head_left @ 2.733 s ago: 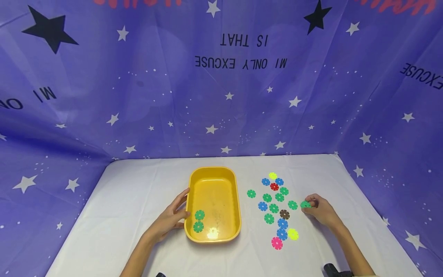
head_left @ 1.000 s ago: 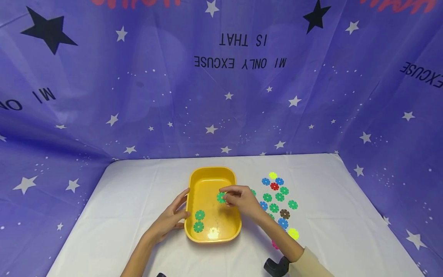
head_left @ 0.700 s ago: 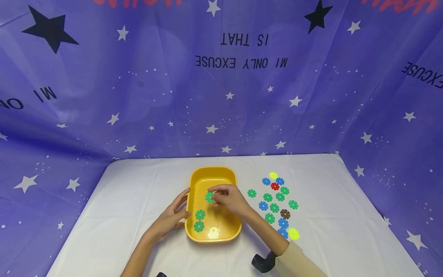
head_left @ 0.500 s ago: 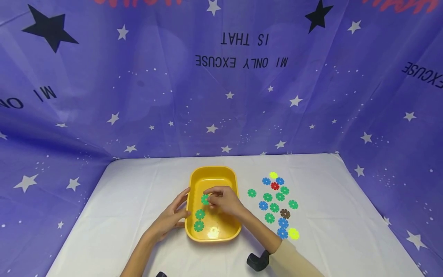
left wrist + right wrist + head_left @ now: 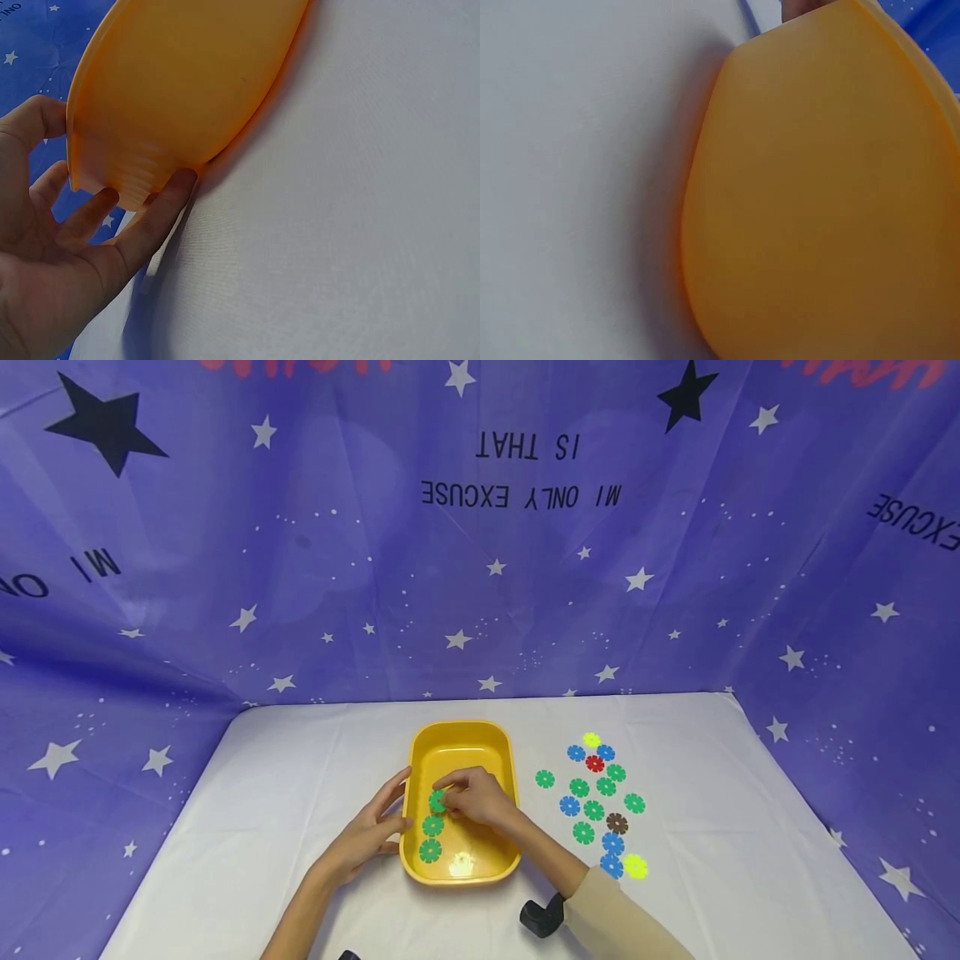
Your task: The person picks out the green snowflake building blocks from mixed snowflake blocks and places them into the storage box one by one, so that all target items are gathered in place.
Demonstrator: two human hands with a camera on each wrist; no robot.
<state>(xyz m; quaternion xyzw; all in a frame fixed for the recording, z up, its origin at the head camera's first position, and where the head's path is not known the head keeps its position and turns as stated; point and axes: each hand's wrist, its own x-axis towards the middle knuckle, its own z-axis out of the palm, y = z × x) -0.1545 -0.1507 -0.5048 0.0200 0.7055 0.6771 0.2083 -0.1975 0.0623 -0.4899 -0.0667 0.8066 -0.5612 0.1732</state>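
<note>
A yellow tray [image 5: 480,866] stands on the white cloth in the head view. Against its left wall my left hand [image 5: 365,839] rests, thumb on the rim; the left wrist view shows the fingers of that hand [image 5: 82,247] spread along the tray's outside [image 5: 195,82]. Inside the tray my right hand [image 5: 477,797] pinches a green disc [image 5: 437,802] near the left wall. Just nearer the front lie two more green discs, one [image 5: 432,826] above the other [image 5: 430,851]. The right wrist view holds only the tray's outer wall [image 5: 817,187], with the right hand out of sight.
Right of the tray, loose notched discs lie on the cloth: green [image 5: 593,811], blue [image 5: 612,843], red [image 5: 595,764], brown [image 5: 617,824] and yellow [image 5: 635,867]. A black device [image 5: 542,917] is at the right wrist. A purple starred curtain [image 5: 420,593] surrounds the table.
My right hand has carried the green disc from the table's right side over the tray's rim, then left and nearer the two discs inside. My left hand has stayed at the tray.
</note>
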